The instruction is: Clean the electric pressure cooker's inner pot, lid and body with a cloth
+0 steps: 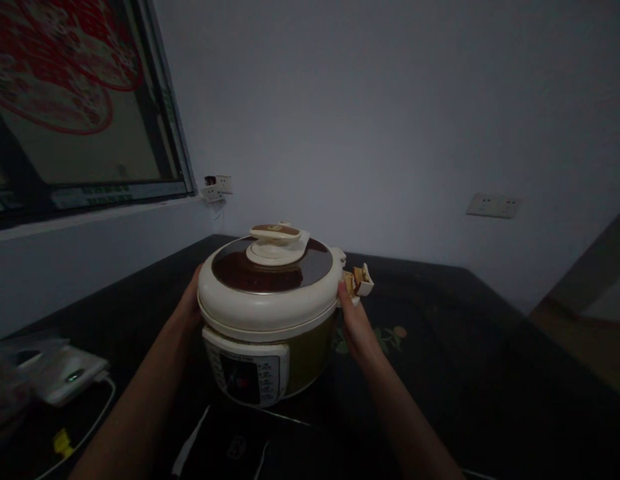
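Note:
An electric pressure cooker [270,310] stands upright between my two hands in the head view, cream and dark brown with a control panel on its front. My left hand [194,290] grips its left side, the fingers hidden behind the body. On the opposite side my right hand [354,323] grips the cooker below a broken-looking side piece [361,280], its thumb pointing up and the other fingers hidden. The lid is on, with a handle [275,233] on top. Whether the base touches the dark tabletop [440,347] I cannot tell.
A white device [73,373] with a cable [103,407] and a yellow tag [63,442] lies at the left. Nearest me is a black item with a logo [235,447]. Wall sockets [493,205] are behind the table, and a window [90,153] is on the left.

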`<state>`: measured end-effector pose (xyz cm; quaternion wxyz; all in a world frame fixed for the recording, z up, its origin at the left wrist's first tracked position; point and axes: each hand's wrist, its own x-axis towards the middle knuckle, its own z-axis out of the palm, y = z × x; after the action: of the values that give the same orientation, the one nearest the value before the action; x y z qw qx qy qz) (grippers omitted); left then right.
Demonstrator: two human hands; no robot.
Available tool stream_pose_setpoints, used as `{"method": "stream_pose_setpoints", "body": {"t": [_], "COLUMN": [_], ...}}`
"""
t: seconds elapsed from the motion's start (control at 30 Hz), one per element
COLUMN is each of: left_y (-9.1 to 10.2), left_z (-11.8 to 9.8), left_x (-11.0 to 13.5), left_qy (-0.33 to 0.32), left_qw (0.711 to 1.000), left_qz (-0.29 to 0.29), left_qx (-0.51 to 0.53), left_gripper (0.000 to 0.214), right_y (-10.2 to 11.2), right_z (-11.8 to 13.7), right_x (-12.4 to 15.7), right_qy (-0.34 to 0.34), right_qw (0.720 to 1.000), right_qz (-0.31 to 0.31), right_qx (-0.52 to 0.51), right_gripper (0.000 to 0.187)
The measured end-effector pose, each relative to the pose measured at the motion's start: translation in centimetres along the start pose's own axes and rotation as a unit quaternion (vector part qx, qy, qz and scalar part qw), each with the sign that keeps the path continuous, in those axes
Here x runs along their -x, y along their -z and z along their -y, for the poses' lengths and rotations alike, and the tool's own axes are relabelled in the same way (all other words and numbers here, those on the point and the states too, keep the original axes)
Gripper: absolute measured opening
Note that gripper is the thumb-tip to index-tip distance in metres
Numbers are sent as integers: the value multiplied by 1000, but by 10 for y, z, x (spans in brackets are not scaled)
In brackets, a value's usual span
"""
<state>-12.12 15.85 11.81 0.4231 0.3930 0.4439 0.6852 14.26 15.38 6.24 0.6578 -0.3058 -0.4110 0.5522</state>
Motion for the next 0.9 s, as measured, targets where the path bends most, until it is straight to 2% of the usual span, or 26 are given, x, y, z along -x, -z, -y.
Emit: {"method": "stream_pose_setpoints", "body": {"t": [0.17, 0.47, 0.67, 0.8, 0.9], "left_y": [-2, 6, 18, 17, 15], "left_z": [-4, -10, 3, 9, 14], "left_x": [4, 7, -6, -11, -15], "left_qy": [38, 63, 96, 107, 120], "left_qw": [998, 994, 986, 981, 975], "left_qz": [11, 54, 106, 116, 147], "left_qx": [42, 67, 90, 110, 113], "left_gripper": [41, 51, 47, 41, 42], "right_y": [-3, -3, -5, 0, 5], "right_z": [0, 18, 34, 38, 37], "right_x": [-3, -2, 5, 13, 18], "right_qy": [5, 47, 50, 51, 49], "right_qw": [999, 998, 995, 992, 989], "right_qz": [-5, -40, -73, -90, -106], "right_qx": [-32, -4, 44, 74, 90], "right_gripper": [68, 59, 64, 59, 55]}}
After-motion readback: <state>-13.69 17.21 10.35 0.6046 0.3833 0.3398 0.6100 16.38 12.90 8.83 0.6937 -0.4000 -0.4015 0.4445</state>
